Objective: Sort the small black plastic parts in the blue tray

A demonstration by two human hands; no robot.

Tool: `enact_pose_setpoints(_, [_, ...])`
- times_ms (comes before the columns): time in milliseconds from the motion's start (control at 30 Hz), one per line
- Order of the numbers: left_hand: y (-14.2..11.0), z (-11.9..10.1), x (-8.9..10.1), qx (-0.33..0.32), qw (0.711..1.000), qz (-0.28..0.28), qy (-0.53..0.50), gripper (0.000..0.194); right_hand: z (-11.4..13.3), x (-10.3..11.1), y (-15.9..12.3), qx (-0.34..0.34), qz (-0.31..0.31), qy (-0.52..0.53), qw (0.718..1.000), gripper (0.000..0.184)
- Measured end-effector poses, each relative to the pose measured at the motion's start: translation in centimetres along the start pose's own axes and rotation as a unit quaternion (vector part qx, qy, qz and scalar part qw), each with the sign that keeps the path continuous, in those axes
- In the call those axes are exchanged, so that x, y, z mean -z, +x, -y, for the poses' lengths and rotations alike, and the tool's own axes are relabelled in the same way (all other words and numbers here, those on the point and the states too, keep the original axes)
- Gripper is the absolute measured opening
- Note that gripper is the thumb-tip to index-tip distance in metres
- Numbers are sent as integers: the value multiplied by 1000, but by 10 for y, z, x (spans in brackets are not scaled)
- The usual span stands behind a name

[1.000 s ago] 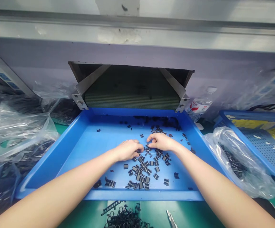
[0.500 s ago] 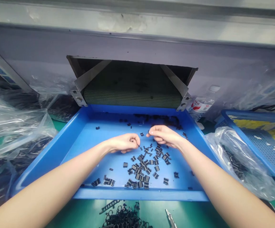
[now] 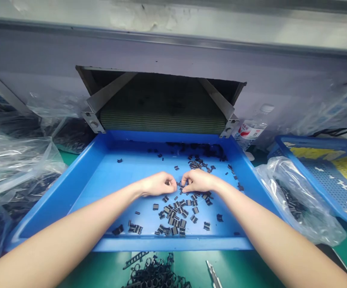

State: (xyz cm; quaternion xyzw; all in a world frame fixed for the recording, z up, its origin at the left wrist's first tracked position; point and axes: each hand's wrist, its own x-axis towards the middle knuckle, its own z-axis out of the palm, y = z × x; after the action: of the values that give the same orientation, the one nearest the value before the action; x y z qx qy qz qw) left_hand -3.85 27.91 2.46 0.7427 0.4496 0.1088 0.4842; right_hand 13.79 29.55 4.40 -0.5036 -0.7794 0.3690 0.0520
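A wide blue plastic tray point(image 3: 173, 244) lies under my hands, with several small black plastic pieces point(image 3: 173, 212) scattered across its floor. My left hand point(image 3: 158, 184) and my right hand point(image 3: 199, 181) curl downward, fingertips nearly meeting just above a cluster of these pieces. Both hands touch or nearly touch the pieces. The fingers hide whether either hand has hold of one. A dark band of pieces point(image 3: 197, 150) lies along the tray's far edge.
A conveyor belt point(image 3: 161, 120) in a metal opening ends at the tray's far rim. Plastic bags of black parts point(image 3: 14, 160) lie to the left, and another bag point(image 3: 296, 200) lies to the right beside a blue perforated tray point(image 3: 320, 176). A water bottle point(image 3: 251, 130) stands behind. Black strips point(image 3: 155, 274) and metal tweezers point(image 3: 213, 274) lie in front.
My hands have moved toward each other and lowered onto the pieces, with the fingertips now almost meeting. The view has shifted slightly.
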Motion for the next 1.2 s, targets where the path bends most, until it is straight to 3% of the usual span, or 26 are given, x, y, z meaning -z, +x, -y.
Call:
enact_pose_setpoints(133, [-5, -4, 20, 5, 993, -30, -116, 20, 1, -6, 2, 8, -3, 2, 1000, 12])
enact_pose_setpoints(267, [-13, -10, 32, -21, 982, -68, -175, 31, 2, 3, -3, 27, 19, 94, 995, 11])
enact_pose_setpoints(333, [-15, -9, 32, -2, 989, -36, -141, 35, 2, 13, -8, 54, 4, 156, 986, 20])
enact_pose_setpoints(467, [-15, -3, 22, 5, 992, 86, 88, 19, 0, 29, -16, 107, -63, 215, 969, 30])
enact_pose_setpoints(567, [-11, 0, 11, -5, 979, 98, 177, 15, -1, 30, -18, 83, -46, 158, 983, 30])
enact_pose_setpoints(667, [-8, 0, 7, -15, 975, 96, 201, 10, -1, 27, -19, 31, 41, 34, 998, 22])
enact_pose_setpoints(800, [-8, -2, 10, -26, 976, 83, 200, 9, 5, 23, -23, -16, 133, -113, 985, 10])
enact_pose_setpoints(900, [-8, -3, 8, -43, 979, 65, 188, 10, 10, 16, -25, -43, 160, -186, 968, 19])
enact_pose_setpoints(1033, [-4, -1, -4, -66, 981, 75, 167, 14, 13, 8, -23, -52, 171, -225, 958, 19])
enact_pose_setpoints(1200, [-4, -1, -11, -60, 988, 53, 129, 9, 10, 11, -22, -41, 180, -191, 964, 20])
